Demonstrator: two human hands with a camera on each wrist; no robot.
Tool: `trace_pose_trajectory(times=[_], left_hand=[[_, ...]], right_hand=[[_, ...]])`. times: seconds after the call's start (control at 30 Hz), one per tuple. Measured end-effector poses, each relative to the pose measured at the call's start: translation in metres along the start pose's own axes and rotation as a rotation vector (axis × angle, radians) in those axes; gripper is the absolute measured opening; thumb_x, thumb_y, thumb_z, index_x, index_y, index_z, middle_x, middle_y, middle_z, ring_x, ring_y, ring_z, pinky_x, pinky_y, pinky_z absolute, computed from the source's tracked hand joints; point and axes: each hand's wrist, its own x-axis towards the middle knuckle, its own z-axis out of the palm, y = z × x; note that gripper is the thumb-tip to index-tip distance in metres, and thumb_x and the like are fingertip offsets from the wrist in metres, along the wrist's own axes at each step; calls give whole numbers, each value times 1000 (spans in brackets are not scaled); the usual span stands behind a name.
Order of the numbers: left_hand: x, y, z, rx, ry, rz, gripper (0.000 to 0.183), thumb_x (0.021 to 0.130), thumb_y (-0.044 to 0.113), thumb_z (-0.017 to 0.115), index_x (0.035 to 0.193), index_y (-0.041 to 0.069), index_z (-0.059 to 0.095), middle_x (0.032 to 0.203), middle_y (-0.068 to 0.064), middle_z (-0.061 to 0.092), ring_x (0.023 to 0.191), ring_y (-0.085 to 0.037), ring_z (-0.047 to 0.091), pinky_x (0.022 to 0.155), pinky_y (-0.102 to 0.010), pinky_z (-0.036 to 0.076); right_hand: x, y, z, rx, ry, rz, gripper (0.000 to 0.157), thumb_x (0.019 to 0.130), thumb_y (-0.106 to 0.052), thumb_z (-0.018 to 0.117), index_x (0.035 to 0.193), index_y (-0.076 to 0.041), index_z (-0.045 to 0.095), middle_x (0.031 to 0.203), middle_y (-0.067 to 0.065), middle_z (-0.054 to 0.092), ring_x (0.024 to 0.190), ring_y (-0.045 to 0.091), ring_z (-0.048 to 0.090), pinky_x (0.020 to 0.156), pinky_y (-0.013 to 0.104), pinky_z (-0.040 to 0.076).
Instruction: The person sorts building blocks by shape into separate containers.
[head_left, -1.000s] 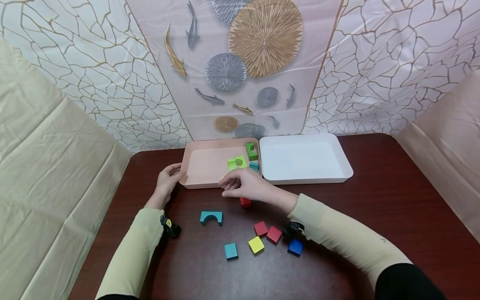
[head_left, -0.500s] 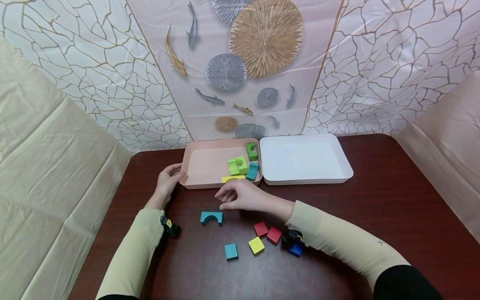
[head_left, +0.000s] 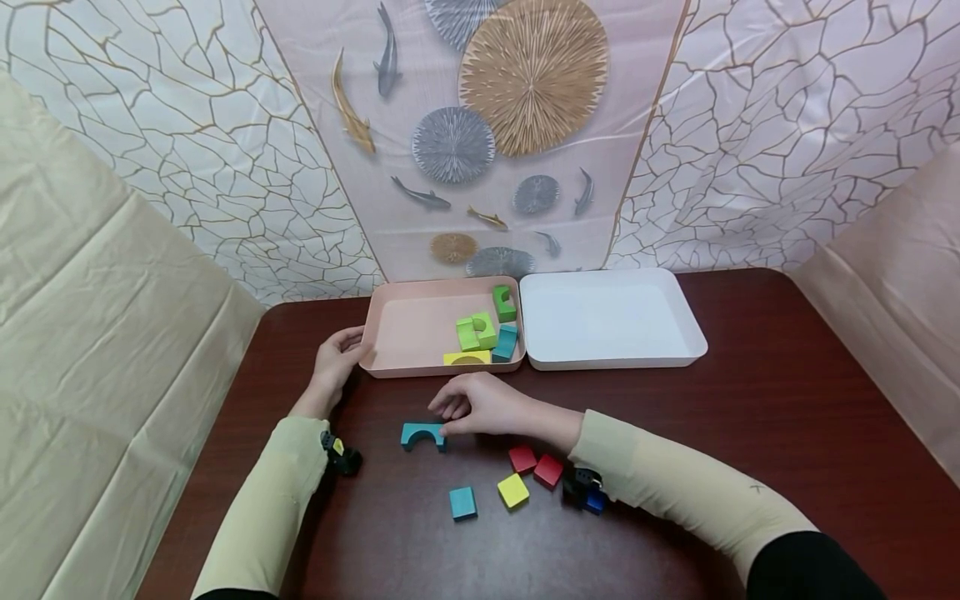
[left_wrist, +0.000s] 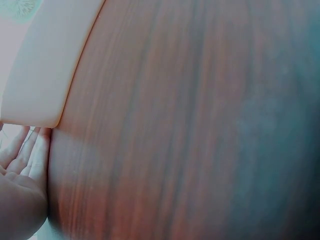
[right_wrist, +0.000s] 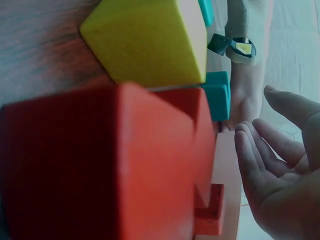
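Observation:
My left hand touches the left edge of the pink tray; in the left wrist view its straight fingers reach to the tray's corner. Over the table in front of the tray is my right hand, fingers loosely bent and thumb apart, holding nothing. Its thumb overlaps the right end of a teal arch block in the head view. A red block shows beyond the bigger red one in the right wrist view; the right hand hides it from the head camera.
Inside the pink tray lie light green blocks, a green arch, a teal block and a yellow block. A white tray adjoins it. Nearer are red blocks, a yellow, a teal and a blue block.
My right hand has drawn back from the pink tray's front edge toward the teal arch, uncovering the yellow and teal blocks in the tray. The left hand has stayed put.

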Motion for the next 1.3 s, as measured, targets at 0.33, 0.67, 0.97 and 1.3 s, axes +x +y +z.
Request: trace_pose_trajectory(times=[0.33,0.67,0.97,1.3], left_hand=[[-1,1,0,-10,-3,2,55,107,21,66,157,3,50,159,-21,51,146,-33,51,120,-36,46],[0,0,-1,-6,-9,4,55,108,20,64,157,3,48,160,-22,50,147,-34,50,123,-43,43],[0,0,-1,-4,-7,7,54,108,18,63,158,2,48,160,-22,50,147,-34,50,123,-43,43],[-1,2,0,-6,-3,1,54,108,19,64,157,3,49,159,-21,51,147,-34,50,119,-36,46]], right_hand=[[1,3,9,4,-6,-7,36,91,-12,86,123,0,76,119,11,76,100,18,75,88,22,62],[2,2,11,-22,-20,29,38,91,-15,87,125,-2,75,121,10,76,101,18,73,88,19,61],[4,3,13,-70,-52,61,38,91,-18,87,125,-6,76,119,7,76,101,15,73,89,22,61],[8,5,18,-190,-82,44,39,89,-22,89,123,-7,76,115,5,73,98,13,68,85,19,55]])
